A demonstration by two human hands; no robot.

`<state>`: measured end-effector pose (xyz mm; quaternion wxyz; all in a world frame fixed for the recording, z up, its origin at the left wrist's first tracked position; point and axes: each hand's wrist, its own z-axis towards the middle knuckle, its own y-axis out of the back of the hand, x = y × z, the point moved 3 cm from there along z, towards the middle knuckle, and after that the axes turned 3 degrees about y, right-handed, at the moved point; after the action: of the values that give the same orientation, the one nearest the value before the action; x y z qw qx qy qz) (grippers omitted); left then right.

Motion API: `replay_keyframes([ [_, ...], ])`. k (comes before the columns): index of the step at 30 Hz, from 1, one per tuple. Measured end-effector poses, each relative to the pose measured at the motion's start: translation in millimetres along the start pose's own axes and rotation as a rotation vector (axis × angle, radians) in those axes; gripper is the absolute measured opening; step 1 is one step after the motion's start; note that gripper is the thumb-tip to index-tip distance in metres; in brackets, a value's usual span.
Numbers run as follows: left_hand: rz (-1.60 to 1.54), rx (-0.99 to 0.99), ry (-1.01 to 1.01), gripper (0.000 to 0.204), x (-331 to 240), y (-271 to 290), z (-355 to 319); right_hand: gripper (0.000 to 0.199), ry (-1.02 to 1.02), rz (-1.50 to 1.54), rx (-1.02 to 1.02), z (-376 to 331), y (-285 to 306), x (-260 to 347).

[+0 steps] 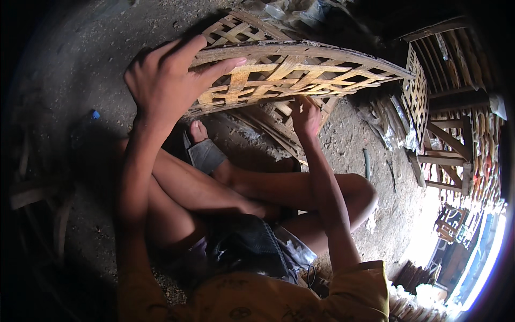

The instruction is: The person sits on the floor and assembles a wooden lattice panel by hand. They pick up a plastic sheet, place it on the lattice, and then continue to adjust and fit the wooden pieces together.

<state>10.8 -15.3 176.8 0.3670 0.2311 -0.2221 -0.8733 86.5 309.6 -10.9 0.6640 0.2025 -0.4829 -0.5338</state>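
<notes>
A woven bamboo panel point(287, 68) with an open lattice and a long wooden rim is held up on edge in front of me. My left hand point(166, 80) grips its left end, thumb along the near face and fingers over the top rim. At the panel's lower edge, right of its middle, my right hand point(307, 117) is closed, its fingertips pinching the edge and partly hidden. Another lattice panel point(236, 31) lies on the ground behind and beneath the raised one, mostly covered by it. Bamboo strips point(266, 130) along its near side show below.
My crossed legs point(257, 188) and a sandalled foot point(206, 153) lie close under the panel. To the right, another lattice panel point(416, 94) leans by a wooden frame point(448, 142). Plastic sheeting point(300, 12) lies at the back. A wooden stand point(40, 190) is dimly visible at left.
</notes>
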Motion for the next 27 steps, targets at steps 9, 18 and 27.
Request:
replay_keyframes([
  [9,0.015,-0.015,-0.018,0.049,4,-1,1,0.017,0.041,-0.002,0.045,4,-2,7],
  [18,-0.069,-0.018,-0.019,0.048,-7,-2,1,0.005,0.012,0.06,0.016,1,-14,-2],
  [27,-0.018,-0.025,-0.035,0.047,-8,1,1,0.027,-0.36,0.311,0.288,-17,-40,-16],
])
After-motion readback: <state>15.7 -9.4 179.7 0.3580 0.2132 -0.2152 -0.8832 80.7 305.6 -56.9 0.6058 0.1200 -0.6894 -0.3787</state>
